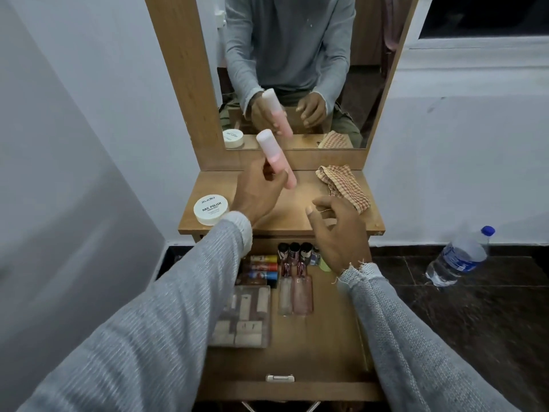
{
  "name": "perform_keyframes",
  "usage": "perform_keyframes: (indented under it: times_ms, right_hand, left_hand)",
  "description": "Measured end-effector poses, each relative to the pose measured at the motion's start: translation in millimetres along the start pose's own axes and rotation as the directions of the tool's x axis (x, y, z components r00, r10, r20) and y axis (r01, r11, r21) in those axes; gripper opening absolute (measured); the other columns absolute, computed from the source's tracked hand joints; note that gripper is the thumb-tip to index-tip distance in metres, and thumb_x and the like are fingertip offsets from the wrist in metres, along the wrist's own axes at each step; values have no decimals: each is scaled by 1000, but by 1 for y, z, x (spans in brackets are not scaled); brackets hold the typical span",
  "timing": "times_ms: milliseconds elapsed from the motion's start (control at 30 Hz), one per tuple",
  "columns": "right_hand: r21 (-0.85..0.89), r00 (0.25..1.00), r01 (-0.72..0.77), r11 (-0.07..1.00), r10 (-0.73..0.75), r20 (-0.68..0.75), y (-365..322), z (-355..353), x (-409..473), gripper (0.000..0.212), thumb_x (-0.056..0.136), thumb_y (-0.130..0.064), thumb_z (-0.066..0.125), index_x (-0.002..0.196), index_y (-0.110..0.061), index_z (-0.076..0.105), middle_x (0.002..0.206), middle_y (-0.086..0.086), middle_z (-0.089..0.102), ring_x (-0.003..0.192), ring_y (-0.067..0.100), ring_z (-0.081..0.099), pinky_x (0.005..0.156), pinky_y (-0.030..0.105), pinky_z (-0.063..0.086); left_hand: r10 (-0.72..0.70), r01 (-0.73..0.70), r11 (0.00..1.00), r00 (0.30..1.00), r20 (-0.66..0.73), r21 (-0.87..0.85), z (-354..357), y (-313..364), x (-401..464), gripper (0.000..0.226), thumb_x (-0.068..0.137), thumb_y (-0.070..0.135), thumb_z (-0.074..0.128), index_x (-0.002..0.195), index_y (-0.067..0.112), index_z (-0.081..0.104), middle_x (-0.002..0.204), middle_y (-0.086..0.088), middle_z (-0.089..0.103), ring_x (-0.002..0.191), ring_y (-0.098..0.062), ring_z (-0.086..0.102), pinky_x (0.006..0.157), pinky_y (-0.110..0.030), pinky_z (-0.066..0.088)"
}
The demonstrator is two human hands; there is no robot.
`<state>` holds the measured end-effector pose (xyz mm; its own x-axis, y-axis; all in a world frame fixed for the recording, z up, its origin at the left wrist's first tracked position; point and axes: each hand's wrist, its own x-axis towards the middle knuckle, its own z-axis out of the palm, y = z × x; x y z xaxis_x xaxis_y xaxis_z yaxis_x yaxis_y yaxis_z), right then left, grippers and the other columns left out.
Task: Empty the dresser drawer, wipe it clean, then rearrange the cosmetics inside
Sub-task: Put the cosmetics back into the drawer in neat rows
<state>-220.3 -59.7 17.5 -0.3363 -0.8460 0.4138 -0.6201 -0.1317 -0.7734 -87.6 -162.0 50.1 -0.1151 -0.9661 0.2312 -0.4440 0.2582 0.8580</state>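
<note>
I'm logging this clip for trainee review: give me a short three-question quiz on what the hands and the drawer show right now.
1. True or false: the left hand holds the pink bottle.
2. Where does the checked cloth lie? A) in the drawer B) on the dresser top C) on the floor
3. Fill in: the round white tub on the dresser top reads "NAIL ____".

Key: 1 true; 2 B; 3 POLISH. The right hand holds nothing.
</note>
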Motion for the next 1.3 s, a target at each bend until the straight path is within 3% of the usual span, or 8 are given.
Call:
perform_keyframes:
  times_ms: [100, 200, 367, 467, 667, 767, 900, 1300]
  right_hand:
    - [185, 985, -165, 969, 153, 77, -6, -6, 0, 22, 92, -35, 59, 108, -20, 64, 106, -6, 64, 94, 7, 62, 81, 23, 50]
    - [263, 931, -267, 927, 178, 318, -9, -10, -12, 23, 91, -32, 61, 111, -20, 63, 107, -5, 66, 95, 13, 66, 78, 32, 57]
    - [275, 825, -344, 898, 149, 545, -4, -21, -51, 28, 87, -7, 66, 114, -7, 63, 89, -2, 71, 73, 4, 69, 58, 18, 54]
    - [187, 760, -398, 898, 208, 616, 6, -28, -75, 26, 86, -3, 66, 111, -4, 61, 85, -1, 70, 69, 4, 68, 54, 19, 53]
    - [-215, 713, -497, 841, 536, 452, 41, -28, -100, 32, 78, -22, 76, 102, -13, 58, 98, 11, 65, 89, 33, 65, 80, 51, 55]
    - [-358, 663, -504, 786, 618, 423, 36, -25, -101, 50, 81, -25, 73, 122, -14, 47, 114, 11, 61, 98, 31, 63, 85, 49, 54]
    - [-534, 625, -383, 753, 638, 451, 21, -23, -98, 46, 94, -25, 58, 133, -12, 37, 129, 14, 56, 111, 31, 58, 94, 38, 48]
    - [-540, 685, -372, 755, 616, 389, 29, -10, -102, 57, 82, -33, 70, 128, -12, 43, 116, 12, 63, 100, 29, 63, 84, 36, 51]
  left_hand:
    - [42, -38, 999, 990, 137, -27, -15, -2, -34, 27, 92, 24, 63, 116, 13, 63, 107, 3, 70, 95, -11, 66, 87, -33, 54]
    - [25, 29, 987, 945, 325, -160, -24, -10, -74, 28, 94, 21, 62, 120, 11, 61, 109, 0, 71, 99, -14, 68, 87, -33, 55]
    - [-78, 213, 928, 914, 398, -307, -17, -35, -129, 18, 93, 12, 62, 107, 2, 67, 106, -14, 71, 103, -29, 67, 88, -40, 56]
    - [-128, 288, 913, 875, 466, -290, -6, -48, -155, 20, 93, 12, 62, 109, 3, 69, 103, -6, 72, 96, -18, 68, 81, -30, 57]
    - [-222, 228, 973, 893, 391, 30, 6, -62, -174, 20, 91, 12, 65, 110, 9, 70, 94, -2, 71, 80, -12, 64, 82, -31, 55]
    - [-207, 91, 947, 906, 370, 309, 4, -64, -176, 20, 92, 13, 62, 111, 14, 67, 104, -2, 69, 90, -14, 62, 87, -31, 51]
    - [-243, 13, 857, 892, 380, 515, 4, -58, -176, 18, 93, 16, 56, 109, 21, 62, 111, -2, 64, 97, -20, 61, 89, -37, 51]
    - [-244, -57, 788, 886, 395, 614, 10, -53, -171, 31, 85, 19, 68, 110, 20, 51, 107, -6, 65, 92, -25, 60, 79, -37, 49]
